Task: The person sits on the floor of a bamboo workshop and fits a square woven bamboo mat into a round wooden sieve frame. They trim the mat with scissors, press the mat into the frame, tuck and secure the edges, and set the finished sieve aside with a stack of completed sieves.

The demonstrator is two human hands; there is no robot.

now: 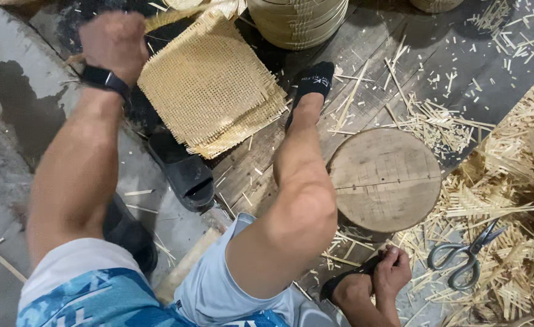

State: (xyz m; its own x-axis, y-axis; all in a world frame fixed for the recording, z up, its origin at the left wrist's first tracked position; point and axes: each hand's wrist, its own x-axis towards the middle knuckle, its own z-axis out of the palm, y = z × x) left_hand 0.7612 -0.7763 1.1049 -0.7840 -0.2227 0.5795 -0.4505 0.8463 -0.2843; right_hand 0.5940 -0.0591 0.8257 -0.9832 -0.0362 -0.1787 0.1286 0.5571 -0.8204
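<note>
My left hand (115, 39), with a black watch on the wrist, reaches out to the top left and rests at the left corner of a stack of square woven cane sheets (209, 85). Its fingers are hidden and blurred. My right hand (394, 269) is low at the bottom right, fingers curled on the edge of the black sock (347, 280) on my tucked-in foot. My other leg stretches up the middle, and its black-socked foot (313, 82) sits beside the cane sheets.
A round wooden block (385, 178) lies right of my leg. Grey-handled scissors (466, 257) rest on heaps of cane offcuts (521, 181). A black slipper (185, 172) sits below the sheets. Stacked round cane hoops (297, 21) stand at the top. A wet patch (19, 103) marks the concrete at left.
</note>
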